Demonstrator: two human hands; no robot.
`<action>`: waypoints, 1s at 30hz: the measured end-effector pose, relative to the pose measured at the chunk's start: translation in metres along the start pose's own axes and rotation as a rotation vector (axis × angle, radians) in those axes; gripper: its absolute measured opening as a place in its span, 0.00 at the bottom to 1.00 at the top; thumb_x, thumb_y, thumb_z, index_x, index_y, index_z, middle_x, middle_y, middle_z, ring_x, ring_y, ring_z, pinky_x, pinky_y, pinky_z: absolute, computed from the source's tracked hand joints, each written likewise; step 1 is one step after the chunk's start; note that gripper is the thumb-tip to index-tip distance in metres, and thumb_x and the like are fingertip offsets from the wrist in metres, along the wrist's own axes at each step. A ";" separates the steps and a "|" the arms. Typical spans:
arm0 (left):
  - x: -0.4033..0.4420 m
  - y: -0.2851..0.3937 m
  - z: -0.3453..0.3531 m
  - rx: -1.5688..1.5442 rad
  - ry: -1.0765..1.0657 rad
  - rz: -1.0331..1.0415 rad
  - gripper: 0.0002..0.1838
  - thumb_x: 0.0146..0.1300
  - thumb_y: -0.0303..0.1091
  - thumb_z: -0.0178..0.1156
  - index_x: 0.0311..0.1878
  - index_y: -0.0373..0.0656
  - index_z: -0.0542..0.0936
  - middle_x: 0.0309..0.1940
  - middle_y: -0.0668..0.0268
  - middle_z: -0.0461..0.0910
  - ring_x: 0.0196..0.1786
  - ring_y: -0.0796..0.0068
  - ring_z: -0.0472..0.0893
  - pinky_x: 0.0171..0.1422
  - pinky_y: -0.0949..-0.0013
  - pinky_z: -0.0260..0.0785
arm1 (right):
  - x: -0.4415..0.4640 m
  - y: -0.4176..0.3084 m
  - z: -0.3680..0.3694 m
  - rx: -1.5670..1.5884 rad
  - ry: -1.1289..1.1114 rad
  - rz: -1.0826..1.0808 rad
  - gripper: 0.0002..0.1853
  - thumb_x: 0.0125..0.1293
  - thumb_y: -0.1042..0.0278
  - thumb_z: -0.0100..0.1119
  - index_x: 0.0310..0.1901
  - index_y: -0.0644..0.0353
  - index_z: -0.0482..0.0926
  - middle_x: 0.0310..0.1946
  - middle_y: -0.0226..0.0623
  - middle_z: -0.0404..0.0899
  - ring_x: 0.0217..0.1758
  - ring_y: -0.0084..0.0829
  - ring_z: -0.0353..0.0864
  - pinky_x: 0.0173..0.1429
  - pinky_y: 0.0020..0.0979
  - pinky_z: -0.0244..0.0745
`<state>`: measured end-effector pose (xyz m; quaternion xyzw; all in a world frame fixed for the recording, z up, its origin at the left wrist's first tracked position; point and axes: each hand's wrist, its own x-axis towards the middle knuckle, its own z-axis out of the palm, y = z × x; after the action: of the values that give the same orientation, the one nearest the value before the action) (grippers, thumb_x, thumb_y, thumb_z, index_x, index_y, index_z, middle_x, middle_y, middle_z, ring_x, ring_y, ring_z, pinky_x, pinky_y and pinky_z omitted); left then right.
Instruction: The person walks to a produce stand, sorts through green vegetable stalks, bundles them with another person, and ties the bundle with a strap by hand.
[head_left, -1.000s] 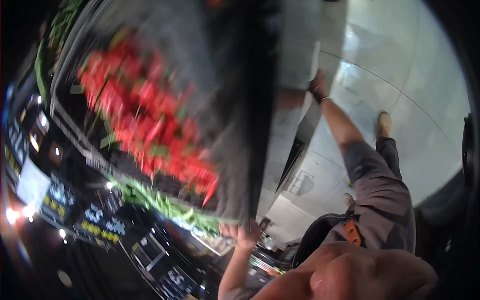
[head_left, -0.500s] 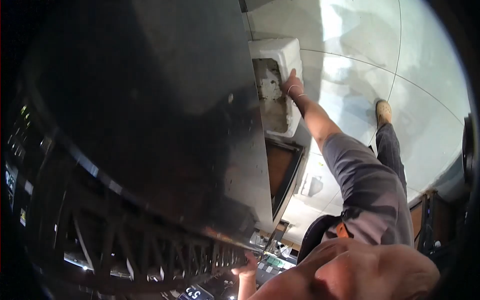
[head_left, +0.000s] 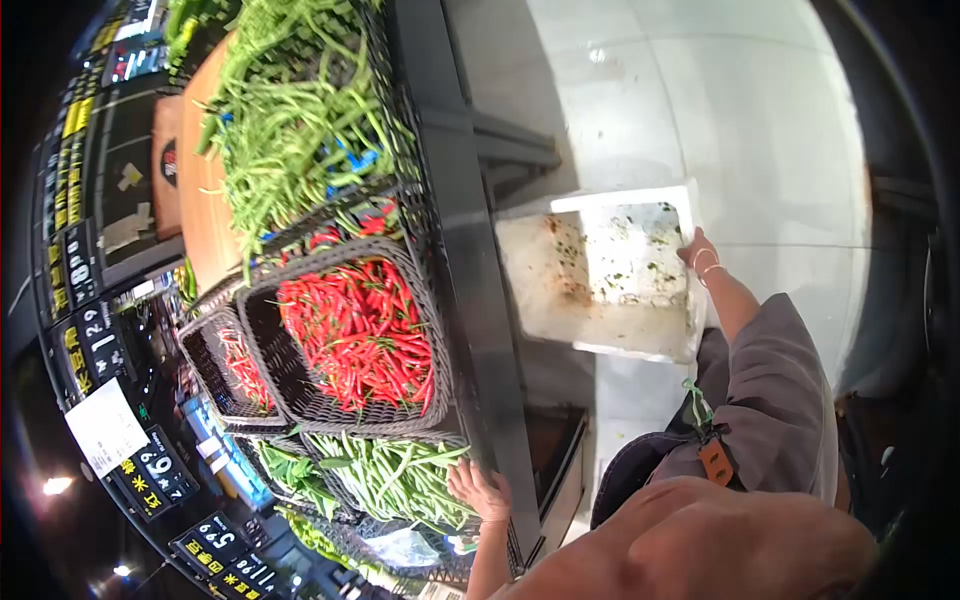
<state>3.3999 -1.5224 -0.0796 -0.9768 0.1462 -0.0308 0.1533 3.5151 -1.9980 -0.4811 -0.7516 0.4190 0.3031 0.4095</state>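
Observation:
My right hand point(head_left: 702, 250), with a thin band at its wrist, grips the rim of a white foam box point(head_left: 690, 300). The box is tilted beside the display stand, its dirty inside facing me and speckled with green leaf bits. My left hand point(head_left: 480, 490) lies with fingers apart at the edge of the stand, against a basket of pale green beans point(head_left: 395, 480). Whether it touches the beans or just the basket's rim, I cannot tell.
A dark woven basket point(head_left: 265, 340) holds red chillies point(head_left: 360, 335). Long green beans point(head_left: 300, 130) are heaped farther up the stand. Price signs point(head_left: 155, 465) line the left side. The stand's dark edge point(head_left: 470, 250) borders the pale tiled floor point(head_left: 760, 120).
My view has swung from a dark panel to the vegetable display. The foam box, still in my right hand, now shows more of its inside. My left hand is now beside the green beans.

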 end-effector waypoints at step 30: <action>0.397 0.146 -0.054 -0.723 0.334 0.167 0.34 0.47 0.29 0.60 0.62 0.42 0.63 0.66 0.52 0.56 0.70 0.50 0.52 0.68 0.47 0.40 | -0.102 -0.004 -0.385 0.737 0.859 0.526 0.40 0.47 0.57 0.64 0.59 0.63 0.57 0.50 0.55 0.71 0.48 0.52 0.76 0.44 0.51 0.76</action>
<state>3.7330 -1.7882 -0.0672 -0.9341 0.2494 -0.1230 -0.2237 3.5143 -2.2929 -0.2136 -0.4874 0.7943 -0.1000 0.3485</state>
